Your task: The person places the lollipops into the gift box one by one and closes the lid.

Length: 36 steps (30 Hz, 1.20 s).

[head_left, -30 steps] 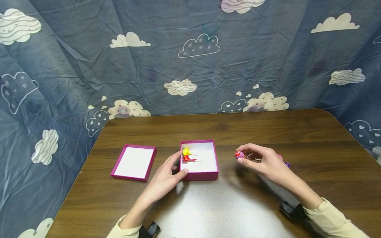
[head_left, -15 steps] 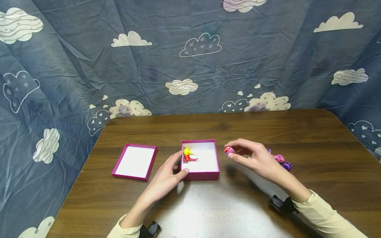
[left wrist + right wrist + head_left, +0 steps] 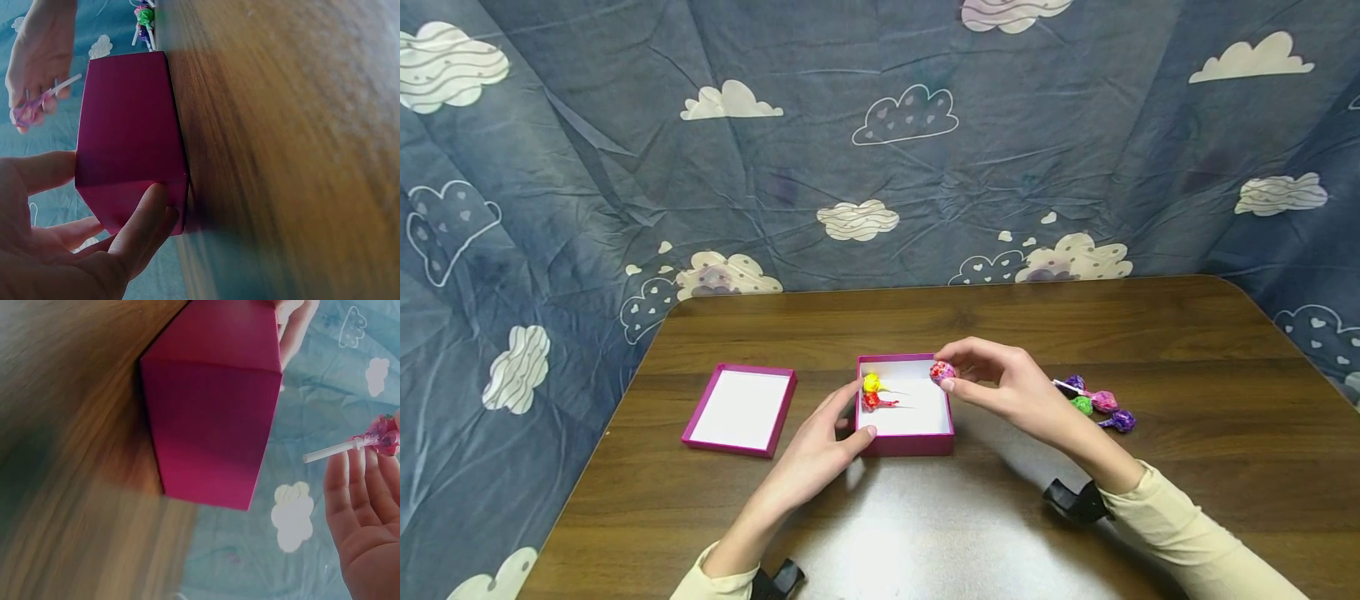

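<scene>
A magenta box (image 3: 904, 445) with a white inside stands uncovered on the table. My left hand (image 3: 815, 454) holds its near left corner, thumb at the front rim and fingers along the left wall, as the left wrist view shows. At the left inside the box lie a yellow lollipop (image 3: 871, 382) and a red lollipop (image 3: 871, 402), sticks pointing right. My right hand (image 3: 1011, 392) pinches a red and pink lollipop (image 3: 942, 372) by its wrapped head, above the box's right rim. In the right wrist view its white stick (image 3: 329, 452) projects freely from the fingers.
The magenta-edged lid (image 3: 739, 410) lies white side up to the left. Right of the right hand lie several lollipops: a green lollipop (image 3: 1082, 405), a pink lollipop (image 3: 1103, 402) and purple ones (image 3: 1122, 421). A cloud-printed cloth (image 3: 850, 192) hangs behind the table.
My right hand has carried the red and pink lollipop leftward to the box, uncovering the lollipops on the right. My left hand and the box stay put.
</scene>
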Each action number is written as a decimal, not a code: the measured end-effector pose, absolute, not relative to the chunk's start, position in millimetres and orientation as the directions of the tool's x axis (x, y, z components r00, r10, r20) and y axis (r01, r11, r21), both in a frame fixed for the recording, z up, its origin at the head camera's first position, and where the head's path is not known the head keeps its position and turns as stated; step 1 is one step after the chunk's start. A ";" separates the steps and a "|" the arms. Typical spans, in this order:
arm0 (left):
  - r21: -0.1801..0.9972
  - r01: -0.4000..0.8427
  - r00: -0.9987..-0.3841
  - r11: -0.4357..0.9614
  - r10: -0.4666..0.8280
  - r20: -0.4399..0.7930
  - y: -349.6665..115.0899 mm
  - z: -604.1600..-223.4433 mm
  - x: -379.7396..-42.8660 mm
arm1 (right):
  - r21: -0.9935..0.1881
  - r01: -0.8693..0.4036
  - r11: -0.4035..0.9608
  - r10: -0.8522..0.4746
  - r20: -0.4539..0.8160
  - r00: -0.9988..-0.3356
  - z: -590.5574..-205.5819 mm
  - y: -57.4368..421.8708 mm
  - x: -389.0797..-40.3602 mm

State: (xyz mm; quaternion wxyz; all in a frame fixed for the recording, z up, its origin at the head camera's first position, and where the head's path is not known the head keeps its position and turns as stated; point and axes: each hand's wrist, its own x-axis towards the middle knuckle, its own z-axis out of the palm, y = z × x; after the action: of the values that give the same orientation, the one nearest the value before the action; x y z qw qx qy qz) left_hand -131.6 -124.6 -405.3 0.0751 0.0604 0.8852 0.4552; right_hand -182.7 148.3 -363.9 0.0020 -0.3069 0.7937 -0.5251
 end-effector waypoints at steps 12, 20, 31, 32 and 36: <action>0.820 0.025 -0.980 0.572 0.177 -0.094 -125.1 -404.5 -132.9 | -0.860 -0.469 0.201 -0.551 0.296 -0.780 -374.5 116.6 -194.4; 0.822 0.032 -0.981 0.569 0.176 -0.083 -124.5 -404.3 -132.5 | -0.844 -0.483 0.232 -0.613 0.258 -0.746 -383.6 100.7 -202.6; 0.825 0.052 -0.982 0.563 0.180 -0.061 -124.7 -403.5 -131.3 | -0.770 -0.541 0.339 -0.664 0.211 -0.717 -387.3 82.3 -208.5; 0.826 0.053 -0.982 0.561 0.180 -0.059 -124.7 -403.4 -131.1 | -0.764 -0.541 0.350 -0.671 0.199 -0.715 -387.1 80.9 -209.1; 0.828 0.057 -0.982 0.558 0.179 -0.053 -124.5 -403.0 -130.4 | -0.755 -0.536 0.377 -0.705 0.141 -0.695 -386.0 75.8 -212.0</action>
State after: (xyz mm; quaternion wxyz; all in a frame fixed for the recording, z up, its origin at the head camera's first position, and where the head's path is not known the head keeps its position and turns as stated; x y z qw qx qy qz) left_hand -130.4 -124.5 -403.0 0.0655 0.0671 0.8801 0.4654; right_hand -212.0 75.8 -386.0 0.1030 -0.3770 0.8233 -0.4116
